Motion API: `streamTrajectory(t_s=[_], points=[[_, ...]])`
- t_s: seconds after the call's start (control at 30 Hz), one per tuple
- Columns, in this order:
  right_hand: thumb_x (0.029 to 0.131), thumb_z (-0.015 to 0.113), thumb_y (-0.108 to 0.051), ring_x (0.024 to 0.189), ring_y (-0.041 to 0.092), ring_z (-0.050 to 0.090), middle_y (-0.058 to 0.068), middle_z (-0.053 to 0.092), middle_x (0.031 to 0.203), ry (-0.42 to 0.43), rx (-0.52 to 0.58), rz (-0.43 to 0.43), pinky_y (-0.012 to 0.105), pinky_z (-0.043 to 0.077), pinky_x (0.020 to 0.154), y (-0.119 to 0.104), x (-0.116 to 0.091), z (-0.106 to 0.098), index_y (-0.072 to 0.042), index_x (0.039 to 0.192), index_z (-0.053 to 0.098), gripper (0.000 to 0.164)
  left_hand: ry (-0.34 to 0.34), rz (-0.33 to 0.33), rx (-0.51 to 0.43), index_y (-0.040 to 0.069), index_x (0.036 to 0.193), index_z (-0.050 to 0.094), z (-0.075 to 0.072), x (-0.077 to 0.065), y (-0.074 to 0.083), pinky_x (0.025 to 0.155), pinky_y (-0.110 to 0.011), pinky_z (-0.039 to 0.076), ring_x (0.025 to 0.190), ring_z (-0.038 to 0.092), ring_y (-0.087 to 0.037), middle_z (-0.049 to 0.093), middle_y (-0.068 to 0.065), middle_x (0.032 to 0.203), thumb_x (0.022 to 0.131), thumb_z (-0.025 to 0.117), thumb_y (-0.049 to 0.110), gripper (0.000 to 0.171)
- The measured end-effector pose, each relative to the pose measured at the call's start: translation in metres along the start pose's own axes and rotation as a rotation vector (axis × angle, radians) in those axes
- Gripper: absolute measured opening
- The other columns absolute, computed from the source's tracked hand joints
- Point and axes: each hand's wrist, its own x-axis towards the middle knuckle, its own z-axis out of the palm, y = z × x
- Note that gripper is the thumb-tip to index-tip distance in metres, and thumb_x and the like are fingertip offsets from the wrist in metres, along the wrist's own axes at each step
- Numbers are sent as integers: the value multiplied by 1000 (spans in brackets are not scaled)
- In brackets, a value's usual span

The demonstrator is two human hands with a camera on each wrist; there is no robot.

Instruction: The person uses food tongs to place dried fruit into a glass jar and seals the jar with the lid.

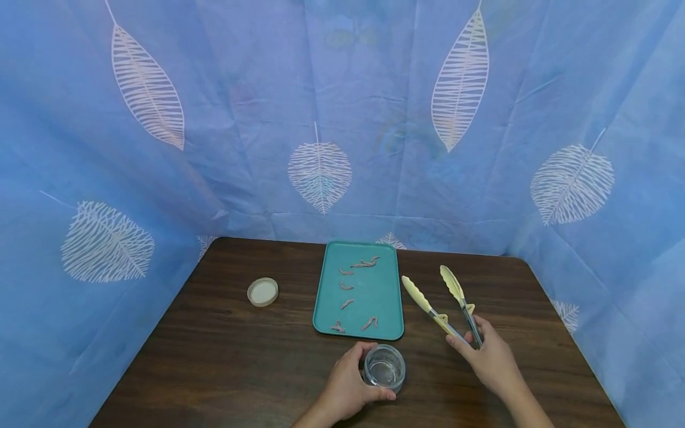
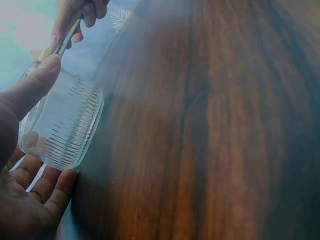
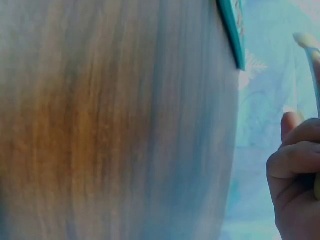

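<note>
My left hand (image 1: pixel 346 383) grips a small clear glass jar (image 1: pixel 385 366) near the table's front edge, thumb on one side and fingers on the other. The jar's mouth is uncovered, and its ribbed wall (image 2: pixel 75 122) shows in the left wrist view. To the right, my right hand (image 1: pixel 495 359) holds metal tongs with pale yellow tips (image 1: pixel 417 294); the two arms stand spread apart with nothing between them. Beyond the jar lies a teal tray (image 1: pixel 382 297) bearing several thin pinkish worm-like pieces (image 1: pixel 346 303). In the right wrist view my right hand (image 3: pixel 295 175) curls round the tongs.
A round pale lid (image 1: pixel 263 292) lies on the dark wooden table (image 1: pixel 225 345), left of the tray. A blue cloth with white leaf prints (image 1: pixel 374 119) hangs behind the table and along both sides.
</note>
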Motion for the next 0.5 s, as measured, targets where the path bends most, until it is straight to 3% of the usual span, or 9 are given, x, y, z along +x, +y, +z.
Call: streamTrajectory(t_s=[0.3, 0.5], points=[[96, 80, -54, 63, 10, 40, 1, 66, 102, -59, -94, -92, 27, 39, 58, -20, -18, 7, 3, 162, 42, 95, 9, 26, -15, 25, 142, 63, -1, 0, -1, 94, -26, 54, 118, 65, -16, 72, 5, 129, 67, 106, 38, 87], [94, 84, -48, 67, 9, 45, -3, 64, 94, -70, -153, -136, 27, 44, 69, -26, -21, 15, -2, 159, 51, 86, 10, 11, -14, 25, 142, 62, 0, -1, 0, 94, -26, 54, 120, 65, -17, 71, 5, 130, 67, 106, 39, 88]])
